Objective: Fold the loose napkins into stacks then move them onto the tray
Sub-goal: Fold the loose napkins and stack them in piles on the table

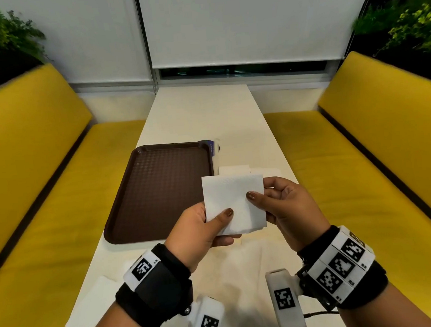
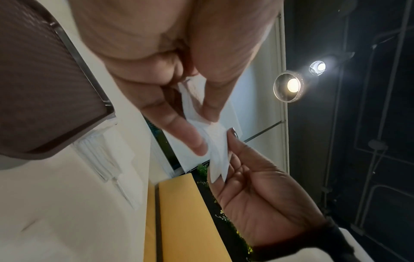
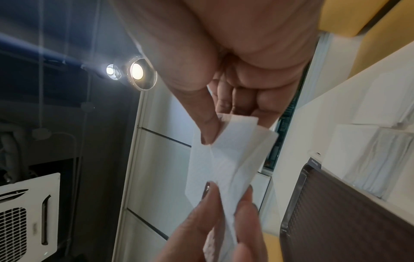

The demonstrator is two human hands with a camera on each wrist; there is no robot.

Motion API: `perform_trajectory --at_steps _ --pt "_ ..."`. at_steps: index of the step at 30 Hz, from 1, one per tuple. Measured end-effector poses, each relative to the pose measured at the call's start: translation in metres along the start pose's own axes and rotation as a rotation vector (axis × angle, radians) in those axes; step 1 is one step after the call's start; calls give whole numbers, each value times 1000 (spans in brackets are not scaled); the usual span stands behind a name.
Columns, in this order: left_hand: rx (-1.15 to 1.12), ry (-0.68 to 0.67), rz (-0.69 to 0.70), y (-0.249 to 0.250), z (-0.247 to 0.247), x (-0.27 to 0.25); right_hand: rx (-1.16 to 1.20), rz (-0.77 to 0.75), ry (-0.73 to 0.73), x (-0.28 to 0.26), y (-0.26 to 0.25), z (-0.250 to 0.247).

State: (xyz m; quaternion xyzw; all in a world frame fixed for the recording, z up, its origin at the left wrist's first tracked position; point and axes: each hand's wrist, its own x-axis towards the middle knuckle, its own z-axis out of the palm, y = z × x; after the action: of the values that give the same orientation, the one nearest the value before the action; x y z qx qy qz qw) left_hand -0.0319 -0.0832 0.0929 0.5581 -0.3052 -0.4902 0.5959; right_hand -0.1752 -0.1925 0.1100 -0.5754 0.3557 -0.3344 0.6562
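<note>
tray (image 1: pixel 144 194): brown, ribbed floor, raised rim, lying flat on the left half of the white table (image 1: pixel 202 107). nothing rests on it; judged to be kept bare as the drop-off place for finished stacks.

loose napkins (image 1: pixel 100 291): pale sheets lying flat on the near end of the table, below and left of the wrists; edges faint against the white top, so their count cannot be told. judged to be the supply not yet folded.

left hand (image 1: pixel 196 226): raised above the table, thumb on top of the held napkin's lower left corner, fingers under it. the left wrist view shows thumb and forefinger pinching the paper. judged to anchor that corner so the layers stay lined up.

held napkin (image 1: pixel 234 204): white square held clear of the table between both hands, just right of the tray's near right corner. several layers show at its lower edge, so it is folded at least once; the right wrist view shows the layers splayed apart at one end.

right hand (image 1: pixel 287 204): thumb pressed on the napkin's right side, fingers curled behind it, pinching. judged to square the fold.

folded napkins (image 1: pixel 234 169): white pile on the table just beyond the held napkin, beside the tray's right rim, with another flat sheet (image 1: pixel 268 170) to its right. judged to be a stack waiting close to the tray for a short carry.
</note>
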Motion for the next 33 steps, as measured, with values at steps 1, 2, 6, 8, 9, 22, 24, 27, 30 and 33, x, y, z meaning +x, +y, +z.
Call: perform_trajectory --at_steps 1,2,6,8,9,22,24,27,30,33 --pt "-15 7 1 0 -1 0 3 -2 -4 0 0 0" --pt "-26 12 4 0 -1 0 11 -2 -8 1 0 0" --pt "-59 0 15 1 -3 1 23 -17 -17 4 1 0" --pt "-77 0 24 1 -4 1 28 -28 -22 4 2 0" --pt "-77 0 30 1 -5 1 33 -31 -25 4 2 0" --pt "117 -146 39 -3 -13 -7 -38 -74 -65 4 -1 1" --pt "111 -147 40 -3 -14 -7 -26 -70 -65 4 -2 2" --pt "98 -160 48 -2 -13 -8 -22 -73 -37 5 -2 2" --pt "94 -167 52 -3 -12 -8 -8 -86 -11 7 0 1" --pt "96 -173 56 -4 -12 -9 7 -101 3 7 1 0"
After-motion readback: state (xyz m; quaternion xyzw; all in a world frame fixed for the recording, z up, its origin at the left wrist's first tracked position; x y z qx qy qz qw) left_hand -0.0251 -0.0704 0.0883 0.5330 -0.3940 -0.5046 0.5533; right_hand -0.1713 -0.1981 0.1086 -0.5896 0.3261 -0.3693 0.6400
